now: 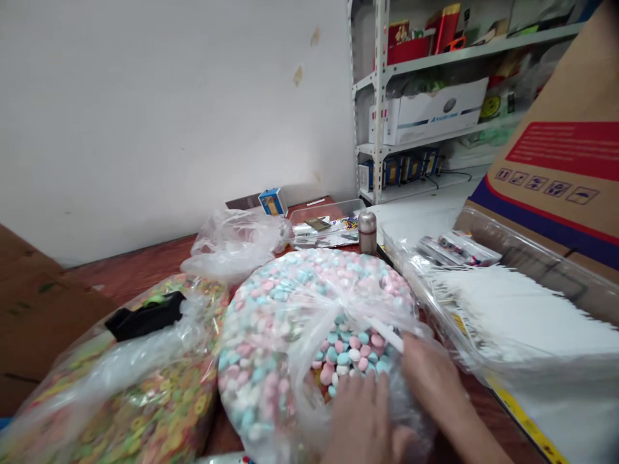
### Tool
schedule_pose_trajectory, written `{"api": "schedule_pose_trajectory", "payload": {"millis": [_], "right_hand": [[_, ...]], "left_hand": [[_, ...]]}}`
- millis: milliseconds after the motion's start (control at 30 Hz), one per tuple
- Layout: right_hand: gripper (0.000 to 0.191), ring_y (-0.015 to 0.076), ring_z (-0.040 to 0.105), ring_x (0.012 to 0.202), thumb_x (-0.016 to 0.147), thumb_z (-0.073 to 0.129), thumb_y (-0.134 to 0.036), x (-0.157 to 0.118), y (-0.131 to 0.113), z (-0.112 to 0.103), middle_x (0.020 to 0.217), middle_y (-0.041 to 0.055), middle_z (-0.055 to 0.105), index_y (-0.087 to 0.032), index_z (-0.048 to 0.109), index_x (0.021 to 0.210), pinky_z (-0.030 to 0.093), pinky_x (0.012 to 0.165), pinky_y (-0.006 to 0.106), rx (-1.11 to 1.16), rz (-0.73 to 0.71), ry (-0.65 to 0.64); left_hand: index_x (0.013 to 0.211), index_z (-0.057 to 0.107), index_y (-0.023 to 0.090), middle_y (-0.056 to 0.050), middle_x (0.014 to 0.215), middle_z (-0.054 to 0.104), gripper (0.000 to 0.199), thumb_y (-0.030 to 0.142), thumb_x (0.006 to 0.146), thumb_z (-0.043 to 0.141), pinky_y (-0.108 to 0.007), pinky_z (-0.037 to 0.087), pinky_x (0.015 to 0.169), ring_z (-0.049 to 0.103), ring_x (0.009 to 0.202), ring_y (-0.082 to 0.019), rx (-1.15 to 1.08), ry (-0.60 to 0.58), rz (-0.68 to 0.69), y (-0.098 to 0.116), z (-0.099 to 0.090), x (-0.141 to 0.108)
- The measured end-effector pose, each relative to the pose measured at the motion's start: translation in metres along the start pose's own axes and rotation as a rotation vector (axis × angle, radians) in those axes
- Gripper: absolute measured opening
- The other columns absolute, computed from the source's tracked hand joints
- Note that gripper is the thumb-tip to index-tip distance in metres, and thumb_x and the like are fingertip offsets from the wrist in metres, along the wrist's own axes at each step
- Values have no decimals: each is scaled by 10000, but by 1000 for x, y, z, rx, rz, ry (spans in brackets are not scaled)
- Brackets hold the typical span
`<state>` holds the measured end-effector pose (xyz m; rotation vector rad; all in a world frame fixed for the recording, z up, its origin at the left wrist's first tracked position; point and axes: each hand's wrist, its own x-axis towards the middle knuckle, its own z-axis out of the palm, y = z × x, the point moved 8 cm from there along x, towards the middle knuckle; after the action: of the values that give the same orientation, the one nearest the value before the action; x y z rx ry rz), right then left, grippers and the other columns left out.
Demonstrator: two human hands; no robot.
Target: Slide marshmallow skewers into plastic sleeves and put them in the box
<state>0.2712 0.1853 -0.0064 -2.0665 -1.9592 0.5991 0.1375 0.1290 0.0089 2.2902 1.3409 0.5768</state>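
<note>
A large clear plastic bag (261, 309) full of pink, blue and white round candies lies in the middle, its top gathered and partly open. Loose candies (344, 351) show through the opening. My left hand (360, 415) rests at the opening's near edge, fingers stretched out over the candies, its fingertips partly blurred. On the opening's right side, my right hand (428, 374) is closed on a thin white strip (384, 332) that points toward the gathered plastic. Its fingertips are partly hidden.
Left is a bag of coloured rings (159, 399) with a black item (145, 317) on top. Behind are crumpled plastic (236, 241), a shallow tray (329, 207) and a metal cylinder (367, 232). Right are a clear bin (541, 364) of white strips, a cardboard box (556, 161) and shelves (382, 96).
</note>
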Motion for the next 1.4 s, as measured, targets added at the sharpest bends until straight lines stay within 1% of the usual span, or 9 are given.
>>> {"api": "schedule_pose_trajectory", "payload": {"millis": [100,200,333,467,633,833,1000,1133,1400], "right_hand": [[419,300,684,988,875,340,-89,-10,20,11,1075,174,722,-161,654,1141,496,776,369,3,17,-46],[552,268,631,1125,823,392,-80,-32,-4,22,1258,116,662,-231,543,1332,480,867,343,98,-140,-80],[423,228,702,959,807,465,-113,-54,-36,55,1026,89,758,-232,671,1157,499,784,255,209,-264,-257],[447,234,708,978,815,442,-104,-57,-34,68,1058,86,757,-239,679,1169,536,779,276,324,-309,-209],[438,204,697,1006,881,417,-165,-73,-41,29,1139,41,730,-266,626,1253,547,826,268,570,-432,-133],[318,214,715,851,913,493,-305,-87,-56,-47,1031,50,743,-282,603,1211,538,717,257,551,-410,259],[214,230,701,806,847,482,-156,-57,-95,-10,888,30,736,-246,635,967,451,644,270,208,-405,41],[181,199,694,805,822,505,-114,-43,-114,34,867,15,737,-227,620,905,395,628,248,42,-450,-73],[349,214,696,761,808,493,-69,-51,-56,79,939,81,753,-196,637,1099,405,621,259,-145,-436,-170]], "left_hand": [[981,700,178,-144,978,722,386,499,767,707,-545,434,935,632,982,-368,282,-74,-88,-34,-16,-25],[818,702,195,-78,790,724,327,520,793,669,-453,453,829,655,817,-299,496,-143,-110,-50,-30,-54],[739,711,202,-73,732,726,342,492,868,584,-440,430,783,657,743,-282,570,-126,-138,-58,-47,-79],[675,686,202,-100,670,700,412,550,857,561,-439,450,728,651,689,-301,541,-113,-123,-58,-54,-82],[962,663,212,-110,952,688,267,324,964,421,-375,493,787,640,895,-259,123,9,-194,-41,-61,-64],[1233,628,239,-125,1249,649,328,301,935,505,-426,443,1014,587,1148,-283,-539,179,-304,-38,-52,-52],[1377,530,263,-111,1465,508,514,427,895,590,-465,368,1108,475,1325,-313,-1190,381,-621,-81,-32,-65],[1359,546,284,-83,1524,437,522,559,925,455,-459,319,1149,412,1379,-288,-1610,561,-656,-89,-29,-69],[1336,573,282,-34,1508,467,567,621,923,384,-340,195,1206,288,1446,-188,-1620,680,-707,-86,-32,-90]]}}
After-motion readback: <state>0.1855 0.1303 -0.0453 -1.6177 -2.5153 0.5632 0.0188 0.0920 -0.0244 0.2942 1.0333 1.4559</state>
